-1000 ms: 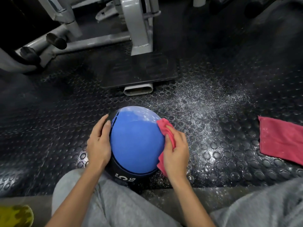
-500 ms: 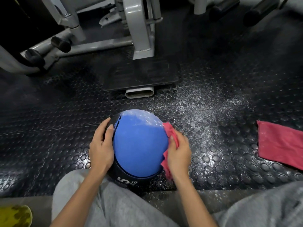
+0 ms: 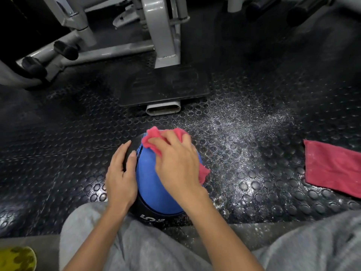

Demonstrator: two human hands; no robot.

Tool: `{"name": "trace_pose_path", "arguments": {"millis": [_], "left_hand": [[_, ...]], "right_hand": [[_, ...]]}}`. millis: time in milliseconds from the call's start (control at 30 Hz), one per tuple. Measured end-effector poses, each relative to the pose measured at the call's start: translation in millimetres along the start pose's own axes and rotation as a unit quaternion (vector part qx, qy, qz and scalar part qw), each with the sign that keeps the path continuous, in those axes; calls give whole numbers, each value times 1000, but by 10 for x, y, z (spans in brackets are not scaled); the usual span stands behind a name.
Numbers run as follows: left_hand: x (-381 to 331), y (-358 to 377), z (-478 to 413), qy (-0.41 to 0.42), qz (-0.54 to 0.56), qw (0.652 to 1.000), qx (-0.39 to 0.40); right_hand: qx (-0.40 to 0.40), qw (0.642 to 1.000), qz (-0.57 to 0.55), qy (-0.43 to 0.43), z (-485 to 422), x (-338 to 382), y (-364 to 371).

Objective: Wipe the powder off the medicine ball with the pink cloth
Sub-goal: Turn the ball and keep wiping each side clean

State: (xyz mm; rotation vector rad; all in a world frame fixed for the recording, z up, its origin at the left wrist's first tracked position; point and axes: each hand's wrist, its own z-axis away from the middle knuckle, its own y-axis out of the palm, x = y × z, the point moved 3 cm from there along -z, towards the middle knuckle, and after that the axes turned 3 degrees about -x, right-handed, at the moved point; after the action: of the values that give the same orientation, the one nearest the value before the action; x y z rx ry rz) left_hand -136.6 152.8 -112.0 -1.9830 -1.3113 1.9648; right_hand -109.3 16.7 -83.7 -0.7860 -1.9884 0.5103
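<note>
- Hands: two, both on the ball and just apart from each other, neither touching the other.
- Medicine ball [image 3: 150, 184]: one, blue with a black band and a white "5". It sits on the floor at lower centre of the frame, just above the knees.
- Left hand [image 3: 122, 173]: laid flat on the ball's left side over the black band, fingers straight, holding nothing.
- Right hand [image 3: 175, 163]: on top of the ball, fingers bent into the bunched pink cloth [image 3: 154, 136] and pressing it to the upper surface. The hand is slightly blurred, and cloth shows past the fingertips and again by the wrist.
- Cloths: two. The second cloth [image 3: 332, 167], red-pink, lies flat at the right edge, well apart from the ball.
- Powder [image 3: 234, 130]: one white scatter on the studded black floor [image 3: 58, 153], between the ball and the second cloth.
- Grey trouser legs: two, left leg [image 3: 93, 241] and right leg [image 3: 312, 245], along the bottom.
- Grey machine frame [image 3: 162, 32]: top centre, with one black foot plate [image 3: 164, 89] below it.
- Yellow-green object [image 3: 15, 259]: one, lower left corner, kind unclear.
</note>
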Motion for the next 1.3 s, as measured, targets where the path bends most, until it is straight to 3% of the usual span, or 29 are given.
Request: {"name": "trace_pose_path", "arguments": {"millis": [67,167,233,300,367,433,500,533,633,733,833,900,967,1133,1200,1300], "left_hand": [[12,-2,-3,3,10,1000,3],[8,-3,32,12,10,1000,12],[-4,4,39,14,0,1000,14],[-29,28,46,19,-18,1000,10],[-63,72,45,31,-31,999,5],[-68,108,48,45,-36,998,1],[-70,132,47,64,-37,997,8],[-72,143,47,71,-39,997,12],[-143,166,87,80,-48,995,16],[-239,219,120,84,-76,993,15],[-311,257,106,87,-87,992,30],[-339,283,91,85,-92,991,37],[-358,293,85,83,-93,992,32],[-267,237,130,84,-64,994,13],[-235,221,145,82,-55,995,11],[-262,228,176,92,-65,994,11]], "right_hand": [[-18,994,-83,65,95,-210,-39],[-39,955,-166,244,336,-656,-41],[-10,917,-175,357,483,-896,-31],[11,903,-154,401,554,-952,-76],[-20,935,-110,336,490,-725,-183],[-69,976,-92,187,372,-255,-287],[-70,995,-57,52,363,126,-239],[-60,997,-33,39,366,195,-214],[-77,994,-28,77,442,-66,-239],[-98,966,-101,217,601,-620,-299],[-34,926,-94,365,690,-1067,-227],[-15,912,-79,402,684,-1138,-236],[-39,935,-71,345,592,-959,-295],[-113,988,-39,100,460,-159,-339],[-127,988,-44,80,529,-255,-297],[-169,970,-87,155,742,-617,-266]]}}
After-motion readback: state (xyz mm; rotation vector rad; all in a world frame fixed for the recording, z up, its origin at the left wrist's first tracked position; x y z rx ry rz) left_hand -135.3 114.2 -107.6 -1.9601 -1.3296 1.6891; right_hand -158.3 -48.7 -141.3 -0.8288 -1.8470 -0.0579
